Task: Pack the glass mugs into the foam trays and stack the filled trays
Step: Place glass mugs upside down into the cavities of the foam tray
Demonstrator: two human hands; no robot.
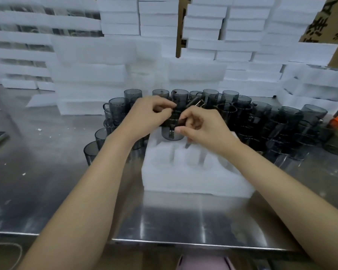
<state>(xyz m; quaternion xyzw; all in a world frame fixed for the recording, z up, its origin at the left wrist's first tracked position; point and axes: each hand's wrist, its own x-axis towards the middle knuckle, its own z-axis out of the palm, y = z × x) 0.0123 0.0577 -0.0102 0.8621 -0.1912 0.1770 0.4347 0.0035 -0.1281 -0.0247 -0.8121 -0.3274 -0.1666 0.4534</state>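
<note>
At the centre of the frame both hands pinch one smoky grey glass mug [172, 131] just above the far edge of the white foam tray [195, 172] on the steel desk [47, 172]. The left hand [144, 115] and right hand [201, 127] each grip it narrowly at the rim. Glass is stiff, slick and breakable, I judge; wall and handle give the surest hold.

Foam tray [193, 178] on steel table [47, 172]. Just behind tray: left hand [146, 115] and right hand [201, 127] both grip one smoked-glass mug [172, 133]. Loose mugs [261, 123] crowd behind tray; foam stacks [109, 61] beyond.
</note>
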